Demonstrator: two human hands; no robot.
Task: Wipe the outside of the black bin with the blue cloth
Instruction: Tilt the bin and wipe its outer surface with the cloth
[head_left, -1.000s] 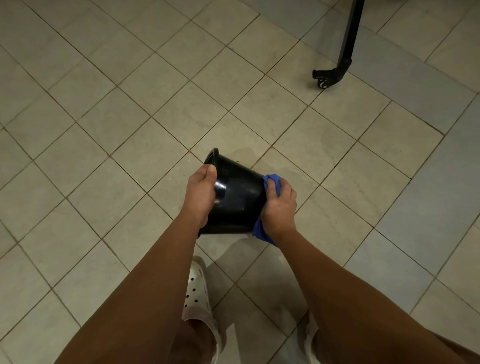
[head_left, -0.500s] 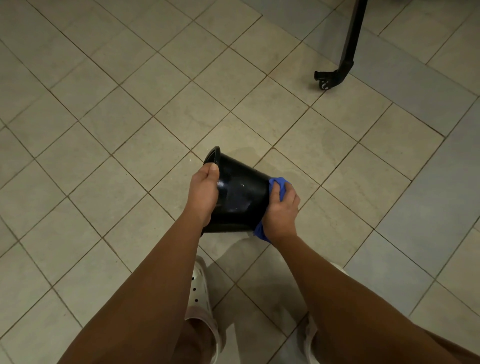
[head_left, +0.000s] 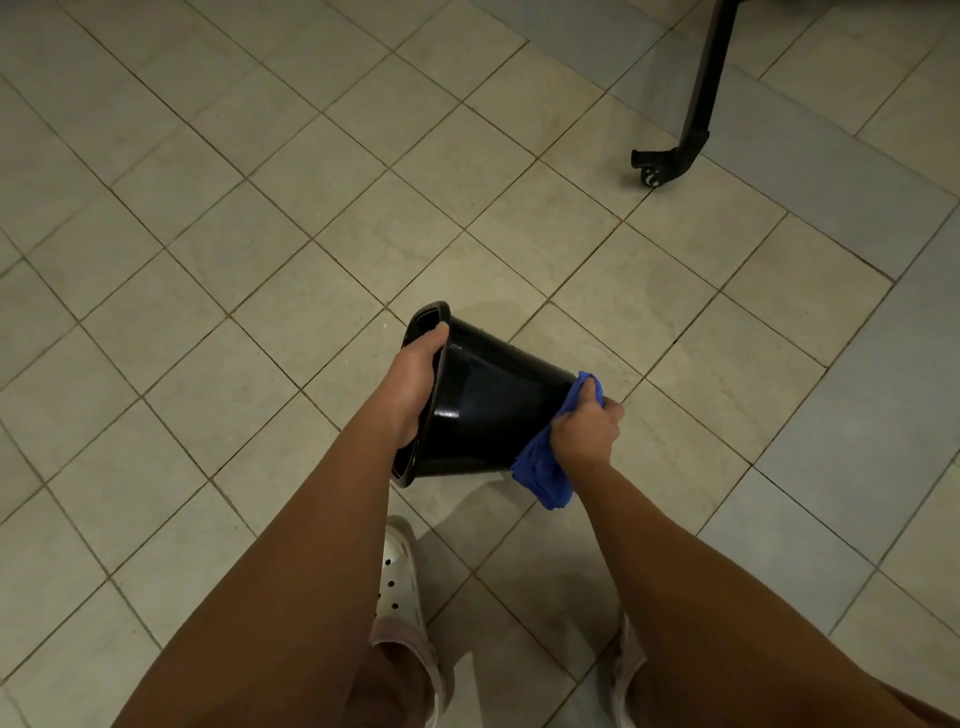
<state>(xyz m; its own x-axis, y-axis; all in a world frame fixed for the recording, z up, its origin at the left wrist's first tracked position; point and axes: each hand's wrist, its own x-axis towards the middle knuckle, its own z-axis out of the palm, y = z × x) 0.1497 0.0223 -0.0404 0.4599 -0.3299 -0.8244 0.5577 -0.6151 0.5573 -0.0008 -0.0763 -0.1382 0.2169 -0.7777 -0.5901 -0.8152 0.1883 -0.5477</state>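
Both hands are on the black bin (head_left: 488, 410), held tipped on its side above the tiled floor (head_left: 208, 260). Left hand (head_left: 413, 376) grips its rim (thumb over the edge); right hand (head_left: 587, 428) clutches the blue cloth (head_left: 540, 470) against its narrow base end.

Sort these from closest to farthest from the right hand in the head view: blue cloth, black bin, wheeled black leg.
1. blue cloth: gripped in the right hand.
2. black bin: beside it, on the left.
3. wheeled black leg: far away, top right.
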